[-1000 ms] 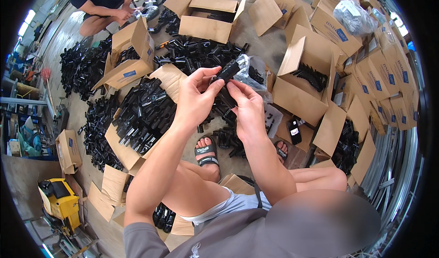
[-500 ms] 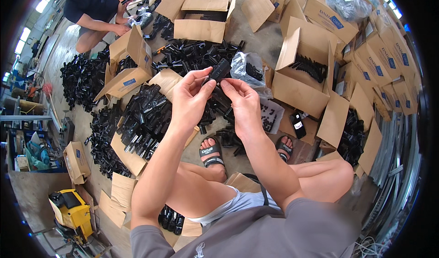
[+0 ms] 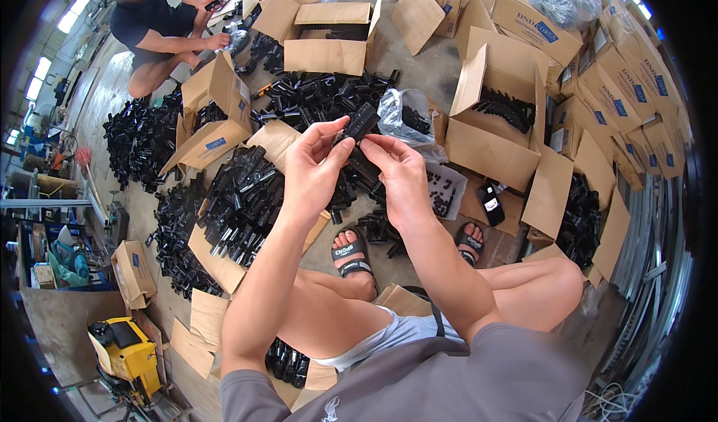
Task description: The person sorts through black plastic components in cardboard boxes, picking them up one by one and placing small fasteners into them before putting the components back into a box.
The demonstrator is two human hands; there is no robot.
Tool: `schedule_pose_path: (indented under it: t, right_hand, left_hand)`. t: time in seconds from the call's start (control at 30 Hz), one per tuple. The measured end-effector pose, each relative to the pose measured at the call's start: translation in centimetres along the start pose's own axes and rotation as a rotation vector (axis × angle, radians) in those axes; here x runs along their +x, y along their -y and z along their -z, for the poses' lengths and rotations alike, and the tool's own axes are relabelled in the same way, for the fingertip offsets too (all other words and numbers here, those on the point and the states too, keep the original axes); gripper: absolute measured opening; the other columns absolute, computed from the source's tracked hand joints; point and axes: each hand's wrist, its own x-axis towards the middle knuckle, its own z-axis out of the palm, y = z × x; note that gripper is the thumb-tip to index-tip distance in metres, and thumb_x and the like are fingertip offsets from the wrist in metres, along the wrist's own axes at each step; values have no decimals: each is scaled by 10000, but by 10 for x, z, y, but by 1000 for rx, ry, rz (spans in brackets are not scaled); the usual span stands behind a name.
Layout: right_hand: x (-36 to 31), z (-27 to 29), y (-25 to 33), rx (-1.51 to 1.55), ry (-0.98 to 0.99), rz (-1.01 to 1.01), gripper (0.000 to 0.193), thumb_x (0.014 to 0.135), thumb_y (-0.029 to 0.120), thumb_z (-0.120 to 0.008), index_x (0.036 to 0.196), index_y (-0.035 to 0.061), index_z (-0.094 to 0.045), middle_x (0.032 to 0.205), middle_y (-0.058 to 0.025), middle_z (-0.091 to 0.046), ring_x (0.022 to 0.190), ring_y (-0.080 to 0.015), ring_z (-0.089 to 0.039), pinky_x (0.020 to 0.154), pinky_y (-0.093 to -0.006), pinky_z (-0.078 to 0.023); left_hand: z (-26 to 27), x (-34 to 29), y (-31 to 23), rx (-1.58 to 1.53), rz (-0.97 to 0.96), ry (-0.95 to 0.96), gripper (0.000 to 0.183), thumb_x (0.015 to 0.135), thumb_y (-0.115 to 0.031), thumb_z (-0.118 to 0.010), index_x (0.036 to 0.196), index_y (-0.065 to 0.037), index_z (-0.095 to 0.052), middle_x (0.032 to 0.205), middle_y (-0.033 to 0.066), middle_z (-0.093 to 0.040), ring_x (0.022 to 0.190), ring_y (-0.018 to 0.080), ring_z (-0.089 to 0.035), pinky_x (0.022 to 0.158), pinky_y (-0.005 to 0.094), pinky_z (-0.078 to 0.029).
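The left hand (image 3: pixel 313 169) and the right hand (image 3: pixel 400 174) are up in front of the person, close together. Both pinch one small black plastic part (image 3: pixel 360 121) — the left hand's fingers close on its lower left side, and the right hand's fingers close on its lower right end. The part sits in the air between the two hands, tilted, above the floor (image 3: pixel 419 63).

Just behind the part lies a clear plastic bag (image 3: pixel 400 115) with more black pieces inside. Under the hands there is a big pile of black parts (image 3: pixel 239 198) on flat cardboard. An open cardboard box (image 3: pixel 493 123) stands to the right, with black parts in it. The person's feet wear black sandals (image 3: pixel 351 254) on the floor. Far off at the top left, another person (image 3: pixel 161 29) squats — near more boxes.
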Motion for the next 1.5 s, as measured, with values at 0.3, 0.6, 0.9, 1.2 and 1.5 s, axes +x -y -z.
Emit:
schedule_pose_path:
  t: [0.3,0.6,0.9,1.2,1.5]
  right_hand:
    - [5,15,-6,232,151,-64,224,921,86,-762,1117,-11,-714,1025,-65,-742,900,-85,-677,807,-221,-534]
    - [-12,11,-7,-54,86,149,222,954,82,-735,1125,-49,-683,1073,-71,-724,933,-82,-668,839,-219,-527]
    - [-27,9,12,-86,76,95,178,941,42,-727,1091,-50,-704,1012,-89,-744,917,-100,-688,829,-225,-538]
    - [-22,11,10,-187,70,160,184,925,54,-749,1070,-57,-728,974,-88,-756,867,-99,-691,793,-227,-543]
    - [-14,13,14,-219,79,147,209,907,29,-758,1090,-70,-739,1002,-117,-768,892,-106,-703,806,-228,-550]
  left_hand:
    - [8,1,0,138,-106,114,316,983,-42,-678,1294,-5,-630,1214,55,-690,1060,78,-638,904,238,-527]
    - [6,-3,-5,190,-144,131,297,963,-96,-730,1236,-2,-661,1167,53,-716,1010,77,-659,884,256,-537]
    - [16,-4,-5,-221,249,77,284,945,-150,-754,1214,-83,-695,1059,13,-742,938,74,-678,799,249,-531]
    - [11,-6,-4,-208,262,90,284,950,-161,-753,1225,-112,-700,1082,-7,-731,952,60,-658,804,240,-509]
    - [9,-9,-7,-169,254,77,308,956,-164,-749,1253,-123,-676,1088,-26,-721,959,57,-650,817,250,-504]
